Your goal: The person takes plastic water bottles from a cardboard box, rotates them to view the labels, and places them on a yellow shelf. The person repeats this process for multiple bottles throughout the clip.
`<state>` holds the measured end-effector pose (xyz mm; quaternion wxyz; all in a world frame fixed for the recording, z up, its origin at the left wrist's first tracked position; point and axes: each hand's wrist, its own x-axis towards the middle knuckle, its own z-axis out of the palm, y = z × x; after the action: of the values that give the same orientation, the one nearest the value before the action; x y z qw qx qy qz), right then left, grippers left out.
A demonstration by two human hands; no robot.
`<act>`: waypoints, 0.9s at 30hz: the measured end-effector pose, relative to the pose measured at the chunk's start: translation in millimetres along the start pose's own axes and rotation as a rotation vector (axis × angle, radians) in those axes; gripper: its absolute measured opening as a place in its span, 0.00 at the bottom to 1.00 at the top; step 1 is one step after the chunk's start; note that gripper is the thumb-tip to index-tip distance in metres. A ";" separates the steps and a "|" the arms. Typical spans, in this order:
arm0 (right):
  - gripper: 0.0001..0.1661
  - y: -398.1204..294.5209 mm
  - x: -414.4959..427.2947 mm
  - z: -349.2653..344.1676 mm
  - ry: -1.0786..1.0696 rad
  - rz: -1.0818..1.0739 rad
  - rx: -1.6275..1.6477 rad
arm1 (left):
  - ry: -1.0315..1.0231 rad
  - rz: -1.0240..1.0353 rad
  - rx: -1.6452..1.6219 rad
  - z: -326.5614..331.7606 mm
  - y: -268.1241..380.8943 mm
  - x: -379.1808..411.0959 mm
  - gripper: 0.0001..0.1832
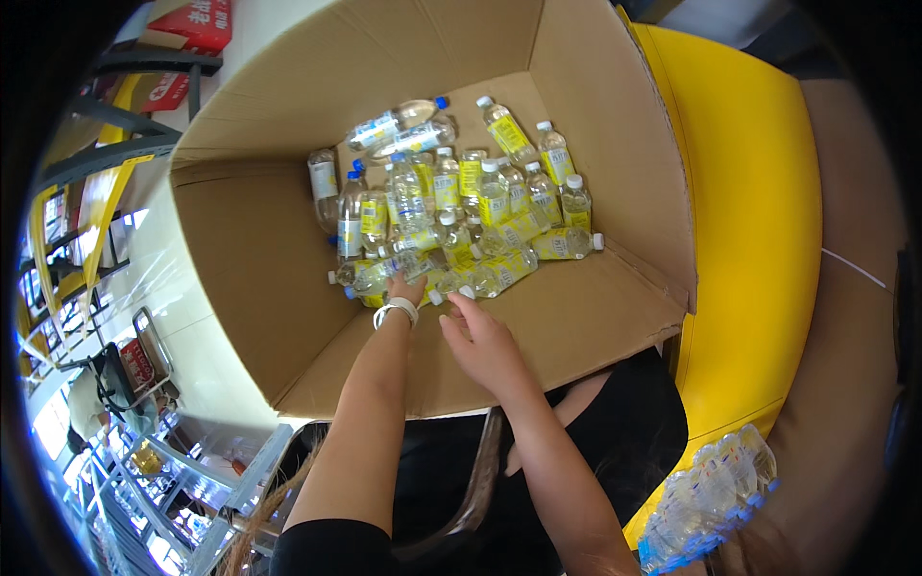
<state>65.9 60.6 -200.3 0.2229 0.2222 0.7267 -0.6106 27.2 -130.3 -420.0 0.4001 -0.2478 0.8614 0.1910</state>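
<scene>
Both my hands reach into a large open cardboard box (612, 144) holding many clear plastic bottles. My left hand (407, 288), below a white wristband (396, 309), is over a blue-capped bottle (382, 273) lying near the box's front side; its fingertips blur into the bottles, so a grip cannot be confirmed. My right hand (479, 338) is beside it with thumb and forefinger apart, close to the white cap of a lying bottle with a yellow label (508, 270). Upright white-capped bottles (493, 194) fill the middle. Two blue-capped bottles (410, 137) lie at the back.
A yellow padded surface (742, 180) borders the box's right side. A pack of clear bottles (709, 497) with blue caps sits at lower right. Metal racks (115, 144), a red carton (191, 25) and a partly visible person (86, 403) are at left, beyond the pale floor.
</scene>
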 end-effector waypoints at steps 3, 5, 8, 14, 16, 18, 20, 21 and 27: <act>0.22 -1.1 18.9 -12.4 0.083 -0.094 -0.056 | 0.079 -0.005 -0.013 2.1 17.8 8.5 0.47; 0.21 -9.3 26.7 -17.9 0.102 -0.157 -0.061 | 0.042 -0.082 -0.013 -0.6 19.2 21.9 0.52; 0.20 -21.6 30.6 -18.7 0.126 -0.238 0.008 | -0.005 -0.036 0.136 -4.0 18.1 37.1 0.56; 0.21 -38.1 28.9 -25.4 -0.031 -0.110 0.096 | -0.083 -0.048 0.331 2.1 5.1 76.4 0.53; 0.21 -43.4 26.6 -20.4 -0.055 -0.116 0.125 | -0.042 0.022 0.427 8.7 -20.9 87.1 0.50; 0.21 -37.9 30.3 -20.8 -0.007 -0.129 0.125 | 0.053 0.031 0.311 12.1 6.2 68.5 0.41; 0.21 -37.7 31.4 -22.4 -0.006 -0.150 0.107 | 0.072 0.129 0.359 9.2 13.4 53.0 0.38; 0.21 -37.6 32.4 -23.4 -0.014 -0.122 0.130 | 0.090 0.238 0.364 10.1 16.1 42.2 0.33; 0.21 -36.5 34.5 -23.6 0.006 -0.091 0.247 | 0.038 0.213 0.563 8.2 27.9 11.2 0.33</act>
<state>15.3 79.9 -188.4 0.1634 0.2166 0.6561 -0.7042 9.6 -106.7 -430.1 0.4144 -0.0389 0.9091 -0.0190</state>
